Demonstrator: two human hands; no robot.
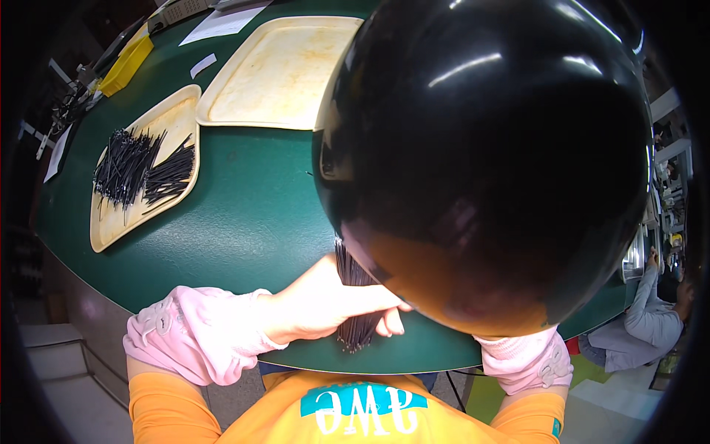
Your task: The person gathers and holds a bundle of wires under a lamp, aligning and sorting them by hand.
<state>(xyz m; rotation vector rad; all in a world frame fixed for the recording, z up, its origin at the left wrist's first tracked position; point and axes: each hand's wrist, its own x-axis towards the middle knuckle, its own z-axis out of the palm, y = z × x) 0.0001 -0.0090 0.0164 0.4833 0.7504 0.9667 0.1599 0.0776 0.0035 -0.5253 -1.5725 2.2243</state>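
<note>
My left hand (325, 300) is closed around an upright bundle of thin black wires (359, 331) near the table's front edge. The strands stick out above and below my fingers, and pale tips show at the lower end. A large glossy black dome (488, 163) fills the upper right and covers part of the bundle's upper end. Behind it my right hand is hidden; only its pink sleeve cover (529, 362) and forearm show, so I cannot tell what it touches. More black wires (129, 166) lie in loose piles on a cream tray (107, 235) at the left.
A larger cream tray (274, 70) stands farther back on the green table (244, 200). Beyond are a yellow bin (127, 66), a paper sheet (222, 24) and a small paper slip (203, 66). Another person (643, 318) is at the far right.
</note>
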